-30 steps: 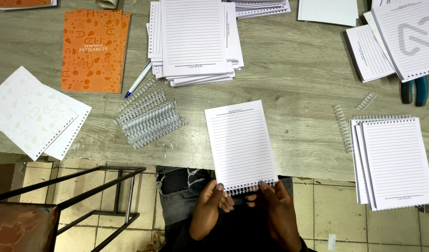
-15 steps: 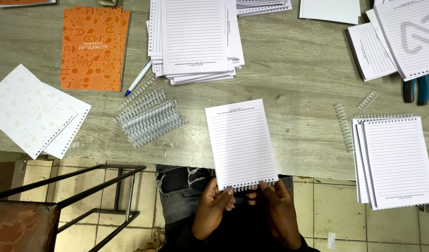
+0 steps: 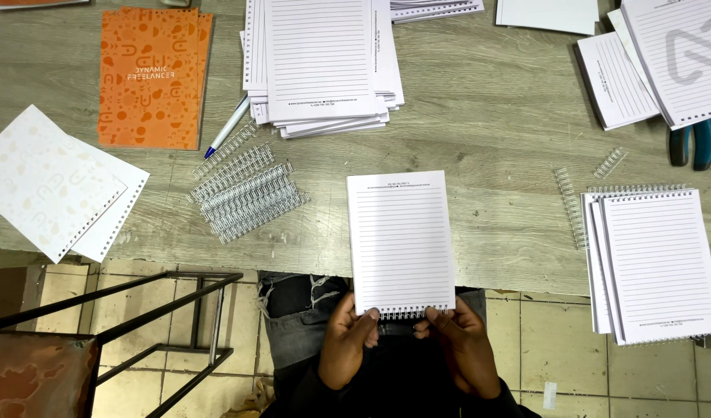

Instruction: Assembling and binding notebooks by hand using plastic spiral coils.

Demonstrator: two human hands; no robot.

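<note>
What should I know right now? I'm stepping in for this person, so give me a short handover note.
Left hand and right hand both grip the bottom edge of a lined pad, where a wire coil sits in its holes.
Spare coils lie left of it on the table.
Done: bound pads stacked at right.
Left: loose lined sheets at top; orange covers and white covers at left.

Bare table (image 3: pixel 495 139) lies open between the central paper stack (image 3: pixel 320 62) and the bound pads (image 3: pixel 657 263) at right. Left of the held lined pad (image 3: pixel 402 240), wire binding coils (image 3: pixel 243 193) and a pen (image 3: pixel 227 128) obstruct the surface.
</note>
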